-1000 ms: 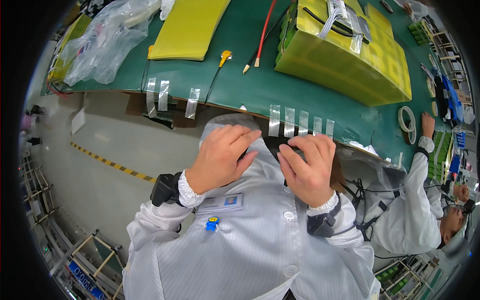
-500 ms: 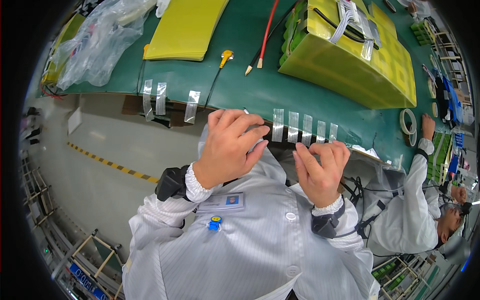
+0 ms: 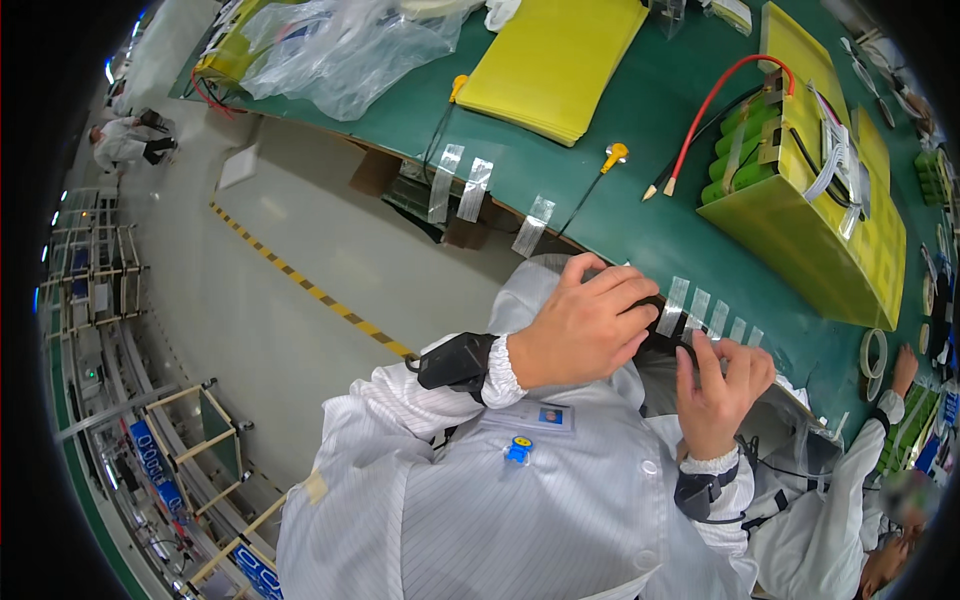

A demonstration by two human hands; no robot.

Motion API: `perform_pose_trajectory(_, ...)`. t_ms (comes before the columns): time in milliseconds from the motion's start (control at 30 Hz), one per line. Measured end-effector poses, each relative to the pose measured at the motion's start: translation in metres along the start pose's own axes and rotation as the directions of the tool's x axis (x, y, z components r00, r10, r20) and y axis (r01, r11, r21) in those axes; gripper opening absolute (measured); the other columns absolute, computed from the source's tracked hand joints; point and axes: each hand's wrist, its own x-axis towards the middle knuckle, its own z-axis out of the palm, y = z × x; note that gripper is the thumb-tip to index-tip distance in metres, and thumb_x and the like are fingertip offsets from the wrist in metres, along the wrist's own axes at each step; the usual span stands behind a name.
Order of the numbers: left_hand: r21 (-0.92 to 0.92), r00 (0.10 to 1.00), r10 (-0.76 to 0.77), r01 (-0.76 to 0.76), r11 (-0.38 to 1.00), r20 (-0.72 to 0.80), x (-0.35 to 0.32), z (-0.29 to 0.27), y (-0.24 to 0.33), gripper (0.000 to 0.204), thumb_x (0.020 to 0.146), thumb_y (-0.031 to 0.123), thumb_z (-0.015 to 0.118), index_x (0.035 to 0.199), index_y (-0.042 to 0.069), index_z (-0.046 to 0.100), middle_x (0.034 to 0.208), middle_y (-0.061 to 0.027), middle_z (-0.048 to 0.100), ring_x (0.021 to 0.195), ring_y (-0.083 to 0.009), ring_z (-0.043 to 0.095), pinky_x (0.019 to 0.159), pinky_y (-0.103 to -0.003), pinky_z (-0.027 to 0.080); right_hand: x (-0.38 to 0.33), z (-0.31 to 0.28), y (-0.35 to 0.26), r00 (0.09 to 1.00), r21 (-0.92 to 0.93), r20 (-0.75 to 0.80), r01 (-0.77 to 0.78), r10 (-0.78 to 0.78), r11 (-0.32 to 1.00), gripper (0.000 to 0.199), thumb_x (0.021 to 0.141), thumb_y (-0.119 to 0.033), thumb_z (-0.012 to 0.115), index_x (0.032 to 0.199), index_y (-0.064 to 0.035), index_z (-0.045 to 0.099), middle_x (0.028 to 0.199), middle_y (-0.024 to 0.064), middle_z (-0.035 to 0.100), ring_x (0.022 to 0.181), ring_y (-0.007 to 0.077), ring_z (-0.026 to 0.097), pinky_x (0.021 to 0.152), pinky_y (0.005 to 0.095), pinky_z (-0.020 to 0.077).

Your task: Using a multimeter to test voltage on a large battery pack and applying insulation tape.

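Both of my hands are at the near edge of a green-topped workbench [image 3: 640,225]. My left hand [image 3: 590,325] has its fingers bent and slightly apart, with a dark patch by the fingertips that I cannot make out. My right hand [image 3: 722,390] is raised with thumb and forefinger apart, its fingertips just below several short strips of clear tape [image 3: 675,305] stuck along the edge. Nothing plainly shows in either hand. Farther left, three more clear tape strips [image 3: 475,190] hang from the same edge.
A stack of yellow sheets [image 3: 555,65], a yellow-cased battery pack [image 3: 810,240] with red and black leads, a yellow snap lead [image 3: 615,155], a plastic bag [image 3: 340,55] and a tape roll [image 3: 873,355] lie on the bench. A co-worker's sleeve [image 3: 830,500] is at the right.
The view has turned, so bench and hands appear farther right and tilted. My hands have come closer together, and my right fingertips are nearer the tape strips.
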Motion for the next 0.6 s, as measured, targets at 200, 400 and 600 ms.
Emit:
perform_pose_trajectory(200,0.053,0.999,-0.022,0.020,0.998,0.049,0.005,-0.001,-0.002,0.026,0.077,0.016,0.077,0.102,0.013,0.072,0.122,-0.0006,0.069,0.116,-0.0200,0.062,0.098,-0.045,0.036,0.000,0.000,0.002,0.999,-0.004,0.012,-0.033,0.033,0.999,0.029,0.072,-0.014,0.083,0.099,-0.0140,0.075,0.092,0.0005,0.058,0.091,0.0231,0.054,0.096,0.0483,0.0383)
perform_pose_trajectory(400,0.114,0.998,0.013,-0.020,0.993,0.064,0.006,-0.007,-0.006,0.019,0.078,0.014,0.076,0.097,0.013,0.073,0.116,0.0004,0.071,0.113,-0.0196,0.063,0.094,-0.044,0.035,0.002,0.004,0.003,0.999,0.006,-0.018,-0.031,0.031,1.000,0.029,0.070,-0.014,0.084,0.097,-0.0133,0.074,0.101,0.0009,0.061,0.097,0.0232,0.056,0.096,0.0483,0.0385)
perform_pose_trajectory(600,0.109,0.997,0.009,-0.018,0.994,0.076,0.012,-0.006,-0.001,0.019,0.077,0.013,0.076,0.096,0.012,0.073,0.112,-0.0005,0.071,0.107,-0.0201,0.063,0.093,-0.043,0.035,-0.001,0.008,0.008,1.000,0.055,-0.011,-0.016,0.016,0.998,0.024,0.073,-0.014,0.081,0.095,-0.0109,0.071,0.108,0.0016,0.064,0.104,0.0234,0.060,0.101,0.0510,0.0343)
